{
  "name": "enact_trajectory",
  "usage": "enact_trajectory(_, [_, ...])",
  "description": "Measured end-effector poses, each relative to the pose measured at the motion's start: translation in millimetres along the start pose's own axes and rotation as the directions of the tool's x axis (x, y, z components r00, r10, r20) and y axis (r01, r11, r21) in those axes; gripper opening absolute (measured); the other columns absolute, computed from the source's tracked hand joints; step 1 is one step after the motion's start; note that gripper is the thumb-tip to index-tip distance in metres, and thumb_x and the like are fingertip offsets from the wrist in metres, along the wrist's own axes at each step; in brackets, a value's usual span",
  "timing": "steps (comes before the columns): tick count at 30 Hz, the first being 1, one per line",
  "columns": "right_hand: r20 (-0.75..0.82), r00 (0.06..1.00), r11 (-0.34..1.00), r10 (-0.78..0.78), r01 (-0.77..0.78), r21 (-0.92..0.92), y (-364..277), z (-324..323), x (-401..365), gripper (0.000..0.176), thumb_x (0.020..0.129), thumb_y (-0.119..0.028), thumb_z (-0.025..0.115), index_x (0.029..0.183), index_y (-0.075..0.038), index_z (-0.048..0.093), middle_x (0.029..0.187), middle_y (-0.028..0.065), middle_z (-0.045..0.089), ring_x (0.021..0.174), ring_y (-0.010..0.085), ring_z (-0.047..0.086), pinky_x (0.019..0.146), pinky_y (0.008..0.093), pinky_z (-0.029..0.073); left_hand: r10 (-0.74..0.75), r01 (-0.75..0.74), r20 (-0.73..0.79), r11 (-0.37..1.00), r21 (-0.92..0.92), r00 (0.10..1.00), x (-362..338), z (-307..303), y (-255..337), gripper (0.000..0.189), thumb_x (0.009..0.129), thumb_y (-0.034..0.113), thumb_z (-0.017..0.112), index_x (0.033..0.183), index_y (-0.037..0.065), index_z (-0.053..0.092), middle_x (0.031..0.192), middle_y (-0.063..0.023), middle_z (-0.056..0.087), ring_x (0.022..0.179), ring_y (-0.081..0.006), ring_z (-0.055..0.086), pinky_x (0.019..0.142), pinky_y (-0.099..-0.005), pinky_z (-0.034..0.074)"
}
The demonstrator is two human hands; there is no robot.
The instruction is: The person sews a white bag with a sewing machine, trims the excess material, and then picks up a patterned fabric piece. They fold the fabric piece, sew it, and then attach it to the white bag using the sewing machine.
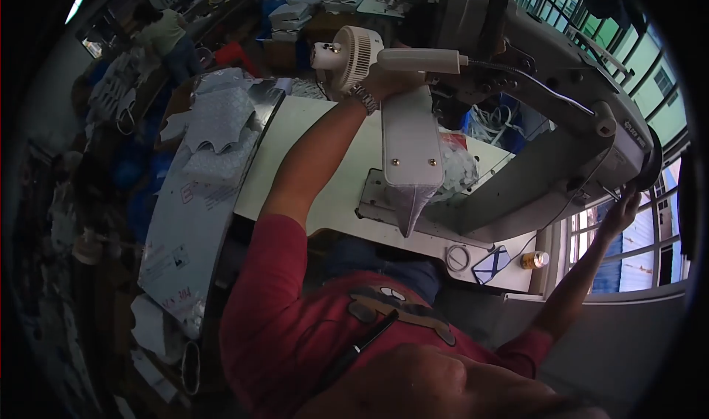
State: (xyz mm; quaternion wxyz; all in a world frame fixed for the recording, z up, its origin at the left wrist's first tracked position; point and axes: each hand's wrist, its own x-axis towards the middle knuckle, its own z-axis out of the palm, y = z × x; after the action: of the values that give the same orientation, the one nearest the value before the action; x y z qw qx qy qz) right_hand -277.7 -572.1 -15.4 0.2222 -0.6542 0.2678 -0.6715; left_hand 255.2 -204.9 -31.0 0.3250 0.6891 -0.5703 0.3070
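Observation:
My left hand reaches to the head end of a large grey sewing machine, partly behind a white cylindrical part. Its fingers are hidden. Just below it hangs a white piece with two small metal studs and a pointed lower end; whether the hand grips it cannot be seen. At the machine's far right end, my right hand has its fingers curled at the lower rim of the dark handwheel. A beige ribbed round unit sits beside my left wrist.
On the white table lie a coil of cord, a dark blue-and-white item and a yellow-labelled jar. White bubble-wrapped pieces lie on a board at left. A person stands at far left. Barred windows are at right.

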Motion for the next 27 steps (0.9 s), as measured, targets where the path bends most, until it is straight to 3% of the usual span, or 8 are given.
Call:
enact_trajectory(2, [0.042,0.999,0.993,0.017,-0.012,-0.12,-26,-10,7,0.048,0.109,-0.042,0.058,0.125,0.001,0.071,0.112,0.0094,0.077,0.107,0.0184,0.07,0.096,0.0324,0.052,-0.151,0.134,-0.101,0.978,-0.16,0.983,-9,-16,9,0.049,0.092,0.058,0.064,0.099,0.01,0.072,0.094,-0.0109,0.076,0.091,-0.0307,0.076,0.081,-0.0452,0.059])
enact_trajectory(7, [0.072,0.997,0.975,0.028,-0.012,-0.222,-81,-18,78,0.049,0.105,-0.047,0.064,0.118,-0.001,0.076,0.1,0.0057,0.077,0.095,0.0103,0.067,0.087,0.0279,0.051,-0.463,0.449,0.134,0.886,0.119,0.876,-1,-65,67,0.056,0.092,0.064,0.065,0.112,0.013,0.075,0.1,-0.0142,0.077,0.096,-0.0339,0.076,0.078,-0.047,0.059])
enact_trajectory(10, [0.097,0.994,0.883,0.052,-0.001,-0.47,-95,-5,98,0.059,0.105,-0.059,0.055,0.118,-0.006,0.074,0.102,0.0117,0.077,0.096,0.0239,0.072,0.088,0.0365,0.052,-0.391,0.378,0.165,0.92,0.108,0.905,-4,-63,60,0.049,0.092,0.049,0.065,0.115,0.006,0.07,0.105,-0.0193,0.075,0.1,-0.0391,0.073,0.083,-0.0481,0.057])
enact_trajectory(12, [-0.026,0.999,0.779,-0.024,0.002,-0.627,-104,9,81,0.067,0.103,-0.07,0.044,0.114,-0.011,0.073,0.101,0.0179,0.076,0.1,0.0389,0.073,0.09,0.0473,0.053,-0.367,0.357,0.199,0.93,0.084,0.909,-4,-59,52,0.048,0.091,0.046,0.067,0.116,0.005,0.069,0.105,-0.0197,0.075,0.101,-0.0391,0.073,0.084,-0.0477,0.057])
enact_trajectory(17, [-0.131,0.991,0.83,-0.013,-0.063,-0.554,-86,15,52,0.062,0.104,-0.066,0.048,0.112,-0.009,0.071,0.095,0.0175,0.077,0.095,0.0352,0.075,0.084,0.0447,0.055,-0.371,0.369,0.208,0.928,0.051,0.905,-10,-82,76,0.046,0.087,0.039,0.072,0.118,0.005,0.067,0.097,-0.0193,0.073,0.094,-0.0366,0.072,0.085,-0.0456,0.056])
enact_trajectory(20, [-0.12,0.992,0.86,-0.024,-0.041,-0.509,-85,12,53,0.06,0.105,-0.063,0.05,0.109,-0.007,0.07,0.093,0.0167,0.076,0.091,0.0323,0.075,0.081,0.0432,0.056,-0.393,0.409,0.159,0.909,-0.085,0.906,-37,-97,93,0.042,0.085,0.031,0.077,0.118,0.006,0.066,0.102,-0.0175,0.068,0.095,-0.0328,0.069,0.084,-0.0435,0.056])
enact_trajectory(24, [-0.093,0.991,0.863,-0.095,0.035,-0.504,-80,9,52,0.057,0.107,-0.06,0.051,0.108,-0.005,0.07,0.089,0.0141,0.075,0.087,0.0283,0.074,0.079,0.0411,0.055,-0.223,0.234,0.073,0.905,-0.355,0.972,-91,-154,115,0.05,0.077,0.026,0.082,0.121,0.008,0.065,0.122,-0.013,0.056,0.111,-0.0311,0.06,0.081,-0.0395,0.056])
enact_trajectory(27, [-0.015,1.0,0.874,-0.009,0.001,-0.485,-53,-6,65,0.056,0.106,-0.059,0.05,0.127,-0.011,0.07,0.113,0.0153,0.075,0.107,0.0306,0.072,0.093,0.0411,0.054,-0.148,0.178,0.109,0.916,-0.36,0.983,-120,-226,131,0.053,0.074,0.023,0.081,0.122,0.007,0.066,0.126,-0.0149,0.059,0.115,-0.0313,0.06,0.091,-0.0386,0.053])
